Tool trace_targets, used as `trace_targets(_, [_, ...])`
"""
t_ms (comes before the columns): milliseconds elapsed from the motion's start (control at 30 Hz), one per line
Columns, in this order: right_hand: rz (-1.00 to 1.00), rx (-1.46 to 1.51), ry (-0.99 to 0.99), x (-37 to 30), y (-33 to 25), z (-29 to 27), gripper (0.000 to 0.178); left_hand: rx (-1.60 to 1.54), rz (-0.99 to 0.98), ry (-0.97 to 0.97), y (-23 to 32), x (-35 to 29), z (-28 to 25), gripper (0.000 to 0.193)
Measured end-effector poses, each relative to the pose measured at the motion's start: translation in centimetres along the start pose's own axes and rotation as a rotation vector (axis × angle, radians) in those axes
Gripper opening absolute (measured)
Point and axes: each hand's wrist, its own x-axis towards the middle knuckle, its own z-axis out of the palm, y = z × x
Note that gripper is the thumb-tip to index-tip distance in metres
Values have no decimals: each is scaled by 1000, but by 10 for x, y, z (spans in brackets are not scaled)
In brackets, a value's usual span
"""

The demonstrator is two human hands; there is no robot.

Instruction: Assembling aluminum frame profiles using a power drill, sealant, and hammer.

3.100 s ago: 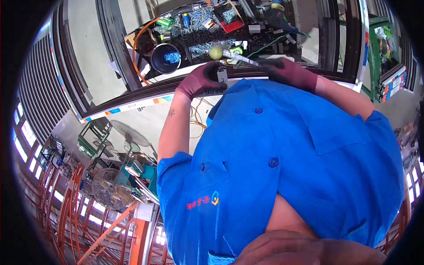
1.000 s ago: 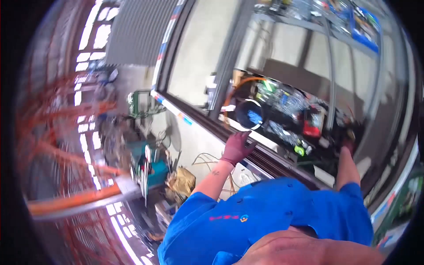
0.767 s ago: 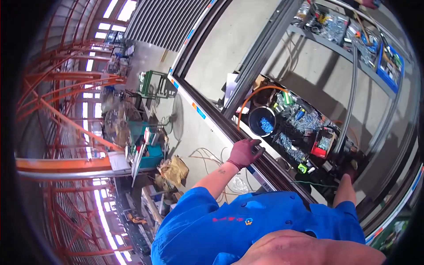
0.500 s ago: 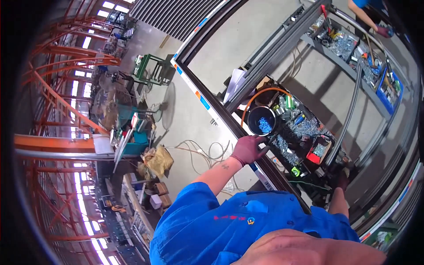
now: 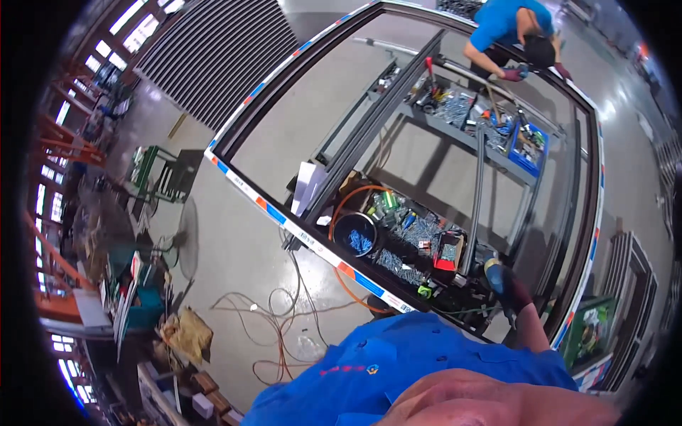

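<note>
My right hand [image 5: 518,295], in a dark red glove, is closed around a cordless drill [image 5: 495,273] with a dark and bluish-green body. It is over the near side of a large dark frame [image 5: 353,275] edged with white, blue and orange tape. Left of the drill, a red box [image 5: 448,252] of small hardware sits among loose screws [image 5: 399,265]. A round black bowl [image 5: 354,234] holds blue screws or plugs, too small to tell which. My left hand is out of view.
Across the frame a person in a blue shirt [image 5: 511,26] leans over its far side. A blue bin [image 5: 529,148] stands on the far tool tray. Hoses [image 5: 280,323] lie coiled on the floor at left. A slatted panel [image 5: 220,57] is at far left.
The view has shifted, bringing more of the frame and the other person into sight. My left hand has left the frame's edge and the picture. My right hand has come up with the drill.
</note>
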Motion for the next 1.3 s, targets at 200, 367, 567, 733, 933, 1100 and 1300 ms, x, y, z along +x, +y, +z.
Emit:
trace_targets(200, [166,17,-142,-57,-67,73,76,40,146,15,-22,26,-30,67])
trace_targets(367, [-109,-3,-204,-64,-52,104,81,55,243,36,-40,31,-51,67])
trace_targets(567, [-93,-50,-175,-85,-73,145,82,51,348,81,-63,29,-76,67])
trace_targets(733, [69,173,-104,-118,-108,170,95,38,423,97,-86,29,-81,66])
trace_targets(933, [10,170,-92,-138,-121,187,96,-41,490,136,-122,32,-60,66])
trace_targets(1100, [119,155,-120,-142,-141,204,96,-98,532,175,-161,26,-45,66])
trace_targets(1300, [175,-4,-172,-115,-123,197,90,-175,601,217,-177,17,-11,66])
